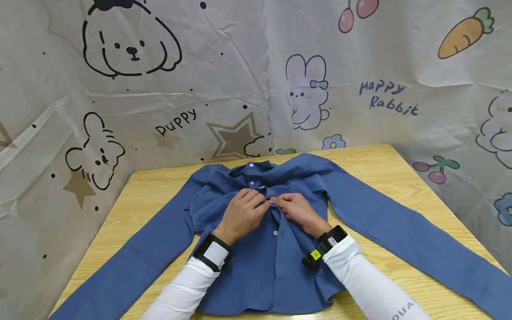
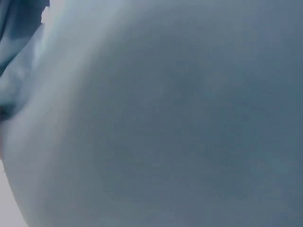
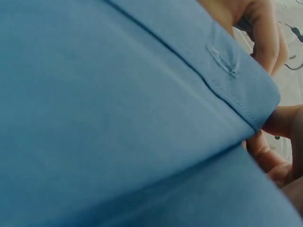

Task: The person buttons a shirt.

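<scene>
A blue long-sleeved shirt (image 1: 248, 271) lies front up with its collar at the far side and both sleeves spread. At the chest, the left hand (image 1: 246, 213) grips the front edge with curled fingers. Close on its right, the right hand (image 1: 298, 212) pinches the placket between thumb and fingers, with a small white spot, perhaps a button, at the tips. A white button (image 1: 275, 233) shows below the hands. In the right wrist view, fingers hold the folded placket (image 3: 236, 90) near a stitched buttonhole (image 3: 222, 59). Blurred blue cloth (image 2: 180, 123) fills most of the left wrist view.
The shirt lies on a light wood-grain table (image 1: 160, 186). Behind and beside it hangs a pale cloth (image 1: 224, 49) printed with cartoon animals. Two more white buttons run toward the collar (image 1: 264, 165). The right sleeve (image 1: 420, 235) reaches past the table's right edge.
</scene>
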Available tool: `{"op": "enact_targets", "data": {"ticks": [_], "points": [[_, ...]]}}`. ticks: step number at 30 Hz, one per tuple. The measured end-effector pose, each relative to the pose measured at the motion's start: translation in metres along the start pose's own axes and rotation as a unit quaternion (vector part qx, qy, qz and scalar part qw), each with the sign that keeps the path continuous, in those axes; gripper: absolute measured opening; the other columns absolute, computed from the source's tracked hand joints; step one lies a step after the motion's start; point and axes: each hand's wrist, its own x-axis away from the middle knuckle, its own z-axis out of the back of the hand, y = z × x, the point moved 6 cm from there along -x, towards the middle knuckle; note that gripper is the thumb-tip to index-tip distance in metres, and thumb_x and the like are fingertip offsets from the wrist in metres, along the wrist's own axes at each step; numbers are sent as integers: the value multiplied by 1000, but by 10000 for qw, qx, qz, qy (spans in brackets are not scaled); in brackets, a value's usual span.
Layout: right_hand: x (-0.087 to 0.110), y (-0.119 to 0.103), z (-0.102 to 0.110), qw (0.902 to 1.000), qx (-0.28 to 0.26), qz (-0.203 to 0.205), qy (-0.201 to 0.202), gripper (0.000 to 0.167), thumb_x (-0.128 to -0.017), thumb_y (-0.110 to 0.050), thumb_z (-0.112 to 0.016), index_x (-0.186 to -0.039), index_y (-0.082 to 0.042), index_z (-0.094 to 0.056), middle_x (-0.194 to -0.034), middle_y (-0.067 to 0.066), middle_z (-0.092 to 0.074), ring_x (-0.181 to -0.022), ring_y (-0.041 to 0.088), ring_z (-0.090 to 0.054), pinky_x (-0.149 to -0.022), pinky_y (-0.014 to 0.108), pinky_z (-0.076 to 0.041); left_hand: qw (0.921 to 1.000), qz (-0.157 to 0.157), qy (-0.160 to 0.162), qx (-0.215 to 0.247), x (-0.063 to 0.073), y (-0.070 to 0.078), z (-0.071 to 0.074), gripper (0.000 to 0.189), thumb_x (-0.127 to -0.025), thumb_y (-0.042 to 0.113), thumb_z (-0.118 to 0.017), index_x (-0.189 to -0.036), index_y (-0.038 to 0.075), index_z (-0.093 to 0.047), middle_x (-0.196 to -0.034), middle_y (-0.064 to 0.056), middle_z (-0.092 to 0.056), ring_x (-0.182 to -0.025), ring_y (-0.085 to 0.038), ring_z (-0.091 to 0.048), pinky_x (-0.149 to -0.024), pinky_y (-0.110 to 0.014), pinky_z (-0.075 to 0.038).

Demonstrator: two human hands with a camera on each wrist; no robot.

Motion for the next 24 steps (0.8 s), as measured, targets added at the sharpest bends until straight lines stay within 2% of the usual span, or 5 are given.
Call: {"op": "enact_targets", "data": {"ticks": [7,12,19,21,24], "points": [[-3,-12,-3,9947,949,398,-89,30,-92,-28,-64,-110,-4,-70,-95,2,-64,-74,13,-54,-64,26,-43,9912,1146,-663,16,4,-12,-8,13,-89,15,-62,-96,13,-73,-85,-3,-63,-83,-21,-58,-79,-38,-43],[-14,-17,4,9908,1260,485,96,29,-91,-25,-66,-113,-6,-70,-107,6,-66,-83,17,-58,-70,28,-45,9837,1605,-802,-102,8,-13,-10,26,-90,18,-61,-113,12,-70,-92,-5,-65,-84,-23,-60,-75,-38,-45],[-22,-15,8,9822,1827,432,39,24,-93,-24,-64,-110,-8,-70,-101,5,-66,-84,19,-59,-72,32,-47,9854,1605,-538,189,14,-10,-4,13,-85,11,-61,-97,9,-66,-83,-5,-57,-75,-22,-57,-65,-36,-44],[-20,-15,10,9767,2072,562,51,22,-94,-23,-62,-108,-8,-70,-99,5,-66,-82,18,-60,-71,32,-48,9859,1441,-706,475,16,-7,-4,6,-83,11,-63,-89,10,-65,-80,-3,-56,-72,-20,-56,-62,-35,-43],[-13,-22,15,9654,2456,851,211,20,-95,-22,-61,-107,-9,-70,-100,4,-65,-82,17,-61,-71,34,-48,9795,1101,-1338,1025,20,0,-7,3,-80,12,-68,-81,14,-66,-75,1,-54,-67,-17,-55,-59,-33,-45]]}}
